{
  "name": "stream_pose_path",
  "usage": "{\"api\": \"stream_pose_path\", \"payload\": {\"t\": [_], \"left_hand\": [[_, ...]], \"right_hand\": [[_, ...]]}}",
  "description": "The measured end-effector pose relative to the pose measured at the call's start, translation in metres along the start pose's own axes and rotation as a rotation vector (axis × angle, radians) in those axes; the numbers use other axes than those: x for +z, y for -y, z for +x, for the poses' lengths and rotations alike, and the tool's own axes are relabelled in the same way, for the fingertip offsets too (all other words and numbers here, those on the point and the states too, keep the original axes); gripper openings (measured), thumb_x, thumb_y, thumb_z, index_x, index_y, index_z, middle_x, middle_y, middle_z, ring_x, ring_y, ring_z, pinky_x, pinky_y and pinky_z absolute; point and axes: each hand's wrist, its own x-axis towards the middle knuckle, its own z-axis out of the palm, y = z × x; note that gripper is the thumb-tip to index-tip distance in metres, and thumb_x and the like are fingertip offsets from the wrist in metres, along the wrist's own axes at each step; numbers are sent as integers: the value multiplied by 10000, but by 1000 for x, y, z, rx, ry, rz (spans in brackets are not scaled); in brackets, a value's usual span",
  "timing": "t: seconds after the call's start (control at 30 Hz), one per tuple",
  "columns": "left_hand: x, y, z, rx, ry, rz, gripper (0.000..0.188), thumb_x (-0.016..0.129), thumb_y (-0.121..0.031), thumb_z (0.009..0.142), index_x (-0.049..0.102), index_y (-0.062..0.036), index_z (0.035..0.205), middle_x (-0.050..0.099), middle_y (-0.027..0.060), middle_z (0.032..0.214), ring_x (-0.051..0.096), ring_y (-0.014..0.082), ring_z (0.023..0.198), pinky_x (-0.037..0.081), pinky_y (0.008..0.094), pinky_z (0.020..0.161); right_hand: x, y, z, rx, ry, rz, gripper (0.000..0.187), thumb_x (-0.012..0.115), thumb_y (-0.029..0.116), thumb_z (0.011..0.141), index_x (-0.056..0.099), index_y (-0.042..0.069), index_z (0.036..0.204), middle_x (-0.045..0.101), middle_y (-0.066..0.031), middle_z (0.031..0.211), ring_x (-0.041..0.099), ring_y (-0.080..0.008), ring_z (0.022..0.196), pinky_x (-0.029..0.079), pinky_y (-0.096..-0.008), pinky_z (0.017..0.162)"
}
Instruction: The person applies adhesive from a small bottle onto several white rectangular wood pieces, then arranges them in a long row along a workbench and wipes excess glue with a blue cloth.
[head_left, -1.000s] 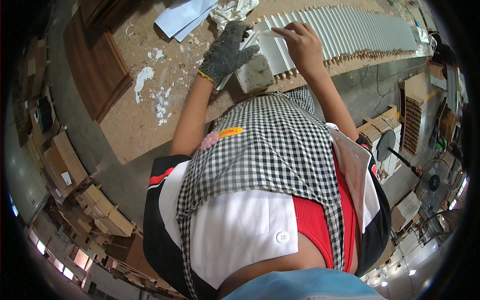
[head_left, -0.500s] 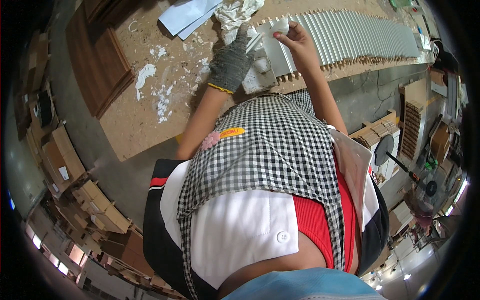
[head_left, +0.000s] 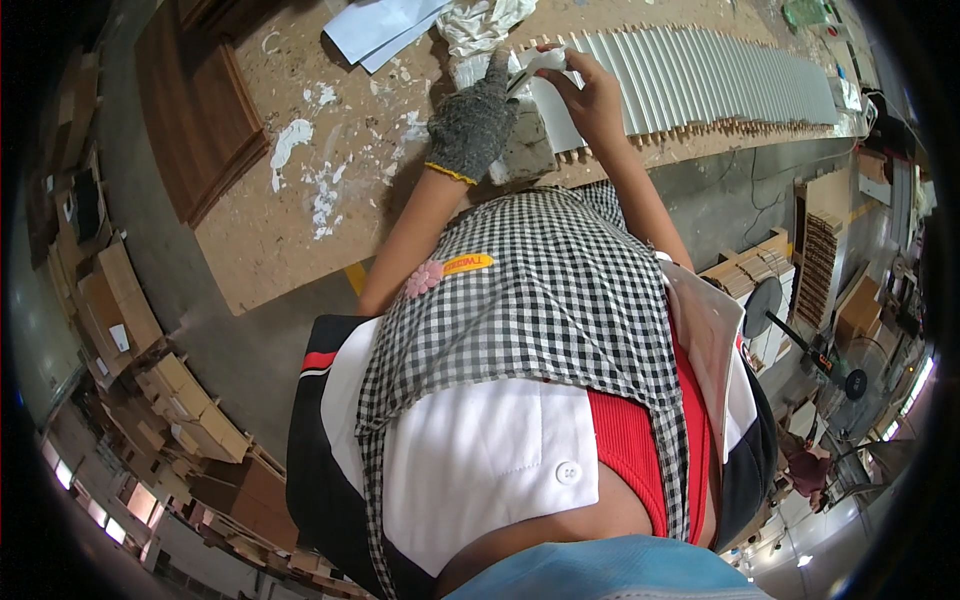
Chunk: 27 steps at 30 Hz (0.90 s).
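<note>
Over the splattered table (head_left: 350, 170), best hold the white strip (head_left: 516, 82) steady, clamped in the left grip (head_left: 470, 130). Guide the wad (head_left: 550, 61) lightly, pinched in the right grip (head_left: 592, 98), clear of slats (head_left: 700, 80) rightward.

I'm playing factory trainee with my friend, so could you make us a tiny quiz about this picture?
1. Which hand wears the dark grey knitted glove with a yellow edge?
2. True or false: the stacked dark brown wooden boards lie left of the long row of pale grey strips.
3. What is the bare hand doing?
A) Lying flat on the boards
B) Pinching a small white object
C) Hanging straight down

Key: 1. Left hand; 2. True; 3. B
</note>
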Motion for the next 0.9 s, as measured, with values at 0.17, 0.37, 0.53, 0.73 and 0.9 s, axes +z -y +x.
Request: {"api": "stream_pose_path", "payload": {"t": [0.17,0.37,0.53,0.73,0.9], "left_hand": [[3,1,0,10,-38,0,727,647,-378,888,338,-156,1507,668,228,1119,667,419,894,536,509,738],[2,-1,0,0,-17,-31,772,640,-372,890,273,-157,1534,679,224,1079,665,422,868,531,509,723],[-5,-6,-2,-22,0,-16,786,640,-360,890,250,-152,1540,679,242,1037,661,429,854,528,512,709],[4,-8,1,34,-27,-9,769,647,-334,873,286,-116,1517,679,246,992,658,433,842,519,525,696],[-3,-5,-5,8,-109,57,689,640,-317,867,374,-117,1470,674,254,976,657,430,813,517,528,676]], "right_hand": [[4,3,-5,-52,-24,-177,327,763,146,835,686,69,1144,704,-115,955,676,-270,836,534,-351,723],[10,12,-7,-137,-19,-159,296,746,143,848,688,72,1129,704,-118,961,667,-276,857,532,-356,736],[6,14,-5,-75,-35,-208,295,742,145,853,685,69,1132,693,-119,933,666,-279,811,534,-355,684],[3,6,-9,-154,-91,-237,296,757,131,836,701,113,1127,708,-96,940,675,-266,798,527,-355,667],[14,11,-4,-199,-77,-198,308,765,144,815,689,79,1106,702,-106,908,656,-281,814,517,-376,695]]}}
